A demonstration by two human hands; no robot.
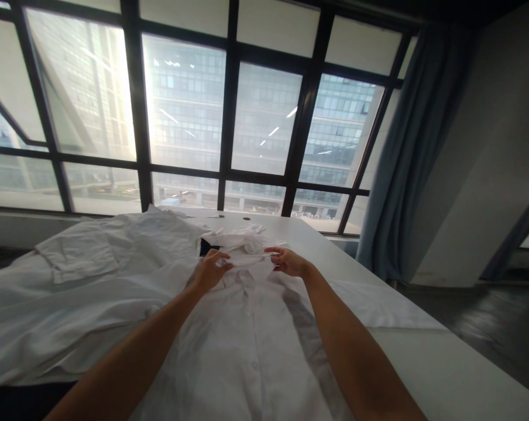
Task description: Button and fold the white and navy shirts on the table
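Note:
A white button-up shirt [233,345] lies front side up before me, its collar end away from me and its button line running toward me. My left hand [212,269] pinches the left side of the collar [247,263] between thumb and fingers. On the other side, my right hand [286,261] grips the collar's right part, fingers curled. The collar is stretched between both hands, slightly raised. One sleeve [378,304] stretches out to the right over the table.
More white garments [98,251] lie heaped on the left of the white table [422,356]. Something dark [209,247] shows beyond my left hand. Behind the table are large windows [185,105], with a blue curtain [405,164] at the right.

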